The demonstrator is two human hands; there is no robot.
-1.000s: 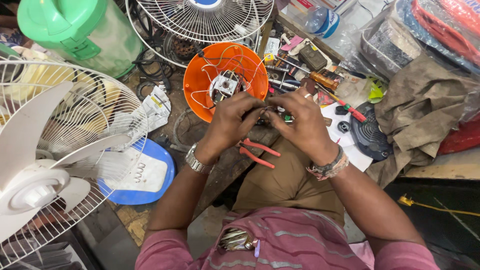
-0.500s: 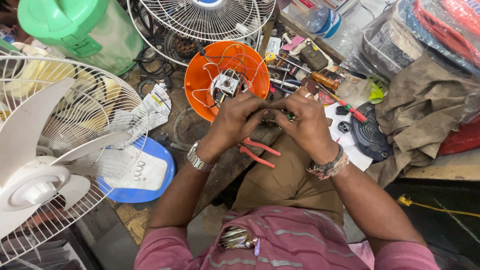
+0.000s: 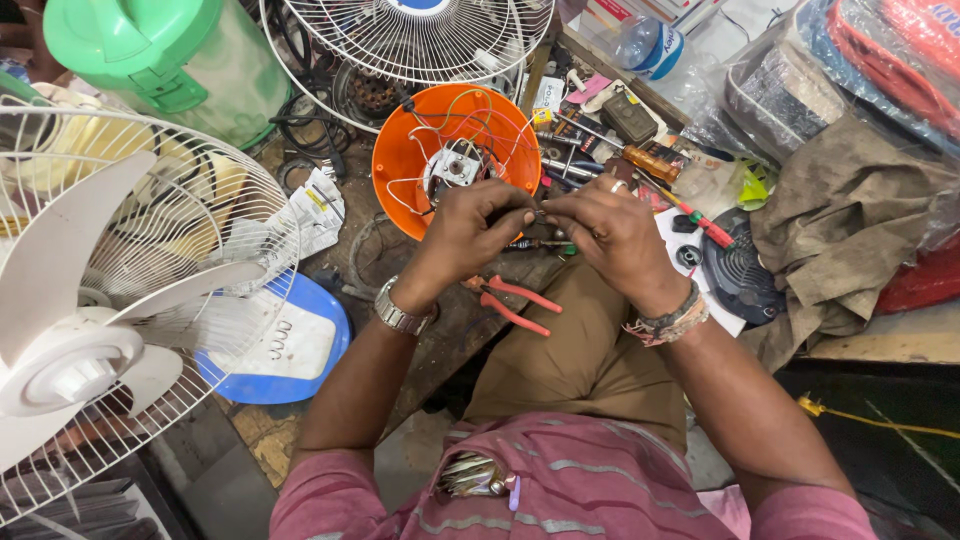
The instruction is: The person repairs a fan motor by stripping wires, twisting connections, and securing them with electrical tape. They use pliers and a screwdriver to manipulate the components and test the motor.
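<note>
While both hands pinch it, thin white wire (image 3: 540,212) between left hand (image 3: 470,235) and right hand (image 3: 612,235), fingertips closed tight

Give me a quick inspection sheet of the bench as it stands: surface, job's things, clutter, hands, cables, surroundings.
Surface: worn wooden bench, mostly covered.
Job's things: orange fan housing lying open, small motor inside with thin wires; both hands pinch something small just in front of it, too small to identify.
Clutter: red-handled pliers under the wrists, screwdrivers, black round grille part, crumpled paper, brown cloth.
Hands: left hand and right hand closed, fingertips meeting.
Cables: white and yellow wires looping in the housing; yellow cord at lower right.
Surroundings: white fan at left, fan guard above, green container.
</note>
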